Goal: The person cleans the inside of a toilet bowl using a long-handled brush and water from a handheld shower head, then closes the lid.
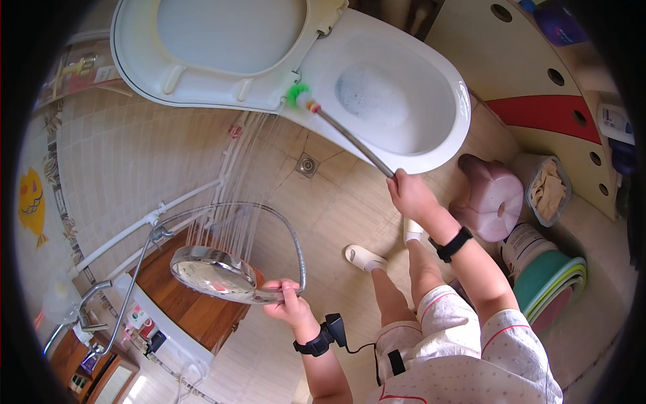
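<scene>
My left hand (289, 306) is closed around the handle of a chrome shower head (212, 273). Streams of water spray from it toward the tiled wall, and its metal hose (296, 229) loops back to the wall tap. In my right hand (412, 195) is the metal handle of a toilet brush (353, 140). The green and white bristles are at the rim of the white toilet bowl (447, 131), close to the seat hinge. Foamy bluish water (361, 91) lies in the bowl. The seat and lid (195, 97) are raised.
A floor drain (307, 165) lies below the toilet. At right stand a pinkish stool (488, 198), a waste bin (548, 192), stacked basins (548, 283) and a cream cabinet (538, 81) with a red panel. White pipes (151, 219) and a tap (91, 320) line the left wall.
</scene>
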`<act>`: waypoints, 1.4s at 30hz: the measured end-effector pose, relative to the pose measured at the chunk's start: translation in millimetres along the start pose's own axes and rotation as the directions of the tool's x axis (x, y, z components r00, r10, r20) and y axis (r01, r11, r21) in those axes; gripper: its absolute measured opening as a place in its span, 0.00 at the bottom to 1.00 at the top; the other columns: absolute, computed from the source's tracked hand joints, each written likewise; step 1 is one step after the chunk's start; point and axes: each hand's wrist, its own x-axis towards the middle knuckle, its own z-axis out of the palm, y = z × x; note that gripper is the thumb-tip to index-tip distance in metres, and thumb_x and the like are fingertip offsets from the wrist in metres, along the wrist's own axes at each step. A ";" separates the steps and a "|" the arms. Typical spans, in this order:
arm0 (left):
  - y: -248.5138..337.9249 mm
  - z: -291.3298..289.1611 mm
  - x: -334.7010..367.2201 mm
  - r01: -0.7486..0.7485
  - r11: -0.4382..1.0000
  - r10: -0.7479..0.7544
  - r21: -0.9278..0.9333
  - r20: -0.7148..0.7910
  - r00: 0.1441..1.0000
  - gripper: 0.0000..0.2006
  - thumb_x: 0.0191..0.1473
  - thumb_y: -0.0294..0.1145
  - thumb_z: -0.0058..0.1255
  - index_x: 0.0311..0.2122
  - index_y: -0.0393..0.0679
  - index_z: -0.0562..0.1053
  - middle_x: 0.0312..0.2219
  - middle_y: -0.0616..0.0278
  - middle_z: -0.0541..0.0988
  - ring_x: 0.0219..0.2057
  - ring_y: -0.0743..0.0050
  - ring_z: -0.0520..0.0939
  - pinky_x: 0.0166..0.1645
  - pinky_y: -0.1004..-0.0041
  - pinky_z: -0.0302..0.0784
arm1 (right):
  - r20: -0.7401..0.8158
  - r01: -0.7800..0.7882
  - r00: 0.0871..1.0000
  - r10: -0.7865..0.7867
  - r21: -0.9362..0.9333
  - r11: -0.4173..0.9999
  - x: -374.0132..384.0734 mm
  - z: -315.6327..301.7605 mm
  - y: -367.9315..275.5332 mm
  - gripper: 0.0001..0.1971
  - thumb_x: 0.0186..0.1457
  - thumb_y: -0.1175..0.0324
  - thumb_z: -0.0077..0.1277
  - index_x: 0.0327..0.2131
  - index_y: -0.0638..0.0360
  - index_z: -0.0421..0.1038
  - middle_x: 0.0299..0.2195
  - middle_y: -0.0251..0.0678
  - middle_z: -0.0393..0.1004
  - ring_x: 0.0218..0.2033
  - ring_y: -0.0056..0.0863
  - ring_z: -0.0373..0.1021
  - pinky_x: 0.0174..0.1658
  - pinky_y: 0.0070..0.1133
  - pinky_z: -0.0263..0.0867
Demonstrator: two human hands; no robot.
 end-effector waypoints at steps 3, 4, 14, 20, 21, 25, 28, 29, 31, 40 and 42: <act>0.9 -0.7 -3.6 0.038 0.999 -0.038 -0.005 0.025 0.999 0.05 0.41 0.24 0.44 0.23 0.40 0.60 0.13 0.65 0.64 0.14 0.80 0.64 0.20 0.82 0.61 | 0.063 -0.080 0.995 0.081 -0.020 0.997 -20.5 -10.6 7.1 0.12 0.50 0.65 0.39 0.24 0.67 0.61 0.20 0.53 0.66 0.25 0.50 0.63 0.30 0.36 0.59; 0.7 3.7 -6.3 0.072 0.997 -0.071 -0.027 0.053 0.996 0.06 0.41 0.24 0.44 0.23 0.40 0.60 0.14 0.65 0.64 0.14 0.80 0.64 0.20 0.82 0.61 | 0.090 -0.116 0.989 0.119 -0.040 0.992 -27.2 -21.1 18.7 0.13 0.51 0.62 0.37 0.27 0.65 0.62 0.22 0.52 0.68 0.28 0.49 0.65 0.33 0.36 0.60; -2.0 -14.4 -17.0 0.209 0.977 -0.211 0.027 0.167 0.963 0.06 0.40 0.21 0.46 0.25 0.38 0.62 0.16 0.64 0.65 0.15 0.80 0.66 0.21 0.81 0.63 | -0.120 -0.274 0.942 0.314 0.271 0.923 -89.2 -54.4 101.9 0.14 0.51 0.64 0.41 0.21 0.66 0.61 0.15 0.44 0.63 0.17 0.35 0.60 0.24 0.27 0.57; -17.7 -37.3 -24.4 0.166 0.984 -0.175 0.069 0.138 0.975 0.07 0.40 0.21 0.47 0.25 0.37 0.61 0.18 0.64 0.66 0.15 0.81 0.67 0.20 0.81 0.64 | -0.125 -0.307 0.920 0.372 0.360 0.881 -101.1 -44.9 104.9 0.14 0.51 0.64 0.42 0.20 0.65 0.60 0.13 0.38 0.60 0.16 0.25 0.56 0.21 0.24 0.54; -18.0 -40.1 -24.6 0.146 0.987 -0.154 0.070 0.132 0.979 0.07 0.41 0.21 0.47 0.25 0.37 0.61 0.18 0.64 0.66 0.15 0.81 0.67 0.20 0.81 0.64 | -0.132 -0.290 0.925 0.357 0.362 0.886 -102.3 -40.9 105.7 0.14 0.51 0.64 0.42 0.20 0.65 0.60 0.13 0.37 0.59 0.15 0.25 0.56 0.21 0.24 0.53; -17.4 -49.1 -25.4 0.107 0.991 -0.117 0.081 0.133 0.984 0.07 0.41 0.21 0.48 0.25 0.37 0.61 0.18 0.63 0.66 0.15 0.81 0.66 0.20 0.81 0.64 | -0.131 -0.263 0.929 0.346 0.424 0.867 -106.5 -33.2 98.4 0.14 0.52 0.64 0.41 0.19 0.63 0.60 0.12 0.33 0.58 0.14 0.20 0.54 0.19 0.21 0.52; -13.2 -51.2 -25.5 0.122 0.992 -0.124 0.022 0.177 0.976 0.07 0.40 0.22 0.48 0.25 0.37 0.62 0.17 0.63 0.66 0.15 0.81 0.67 0.21 0.81 0.64 | -0.094 -0.231 0.922 0.376 0.646 0.727 -105.0 -35.3 88.0 0.13 0.52 0.63 0.40 0.20 0.60 0.59 0.11 0.26 0.56 0.12 0.15 0.51 0.16 0.16 0.49; -13.7 -53.7 -25.6 0.124 0.992 -0.126 0.020 0.172 0.977 0.07 0.40 0.22 0.48 0.25 0.37 0.62 0.17 0.63 0.66 0.15 0.81 0.67 0.21 0.81 0.64 | -0.093 -0.230 0.923 0.372 0.642 0.731 -105.1 -38.6 81.2 0.13 0.52 0.63 0.40 0.20 0.60 0.59 0.11 0.26 0.56 0.12 0.15 0.51 0.16 0.16 0.49; -13.6 -57.6 -24.8 0.108 0.992 -0.120 0.058 0.254 0.960 0.07 0.40 0.22 0.48 0.25 0.38 0.62 0.16 0.64 0.66 0.15 0.80 0.67 0.21 0.81 0.64 | -0.003 -0.289 0.897 0.441 0.752 0.592 -105.2 -47.5 66.9 0.12 0.53 0.62 0.39 0.21 0.57 0.59 0.11 0.21 0.54 0.09 0.11 0.48 0.12 0.12 0.45; -0.2 -34.3 -37.1 0.208 0.958 -0.159 -0.196 0.239 0.958 0.07 0.40 0.21 0.47 0.26 0.39 0.63 0.15 0.63 0.67 0.15 0.78 0.68 0.21 0.80 0.65 | 0.067 -0.368 0.870 0.489 0.748 0.552 -105.9 -56.2 61.8 0.09 0.53 0.62 0.36 0.25 0.55 0.58 0.10 0.23 0.53 0.06 0.12 0.47 0.08 0.13 0.40; 2.9 -28.1 -38.1 0.221 0.955 -0.167 -0.200 0.253 0.953 0.07 0.40 0.21 0.46 0.26 0.39 0.63 0.15 0.63 0.67 0.15 0.77 0.67 0.21 0.80 0.65 | 0.054 -0.359 0.874 0.483 0.741 0.567 -104.4 -54.7 65.2 0.09 0.53 0.62 0.36 0.25 0.55 0.58 0.10 0.23 0.54 0.06 0.12 0.47 0.08 0.13 0.41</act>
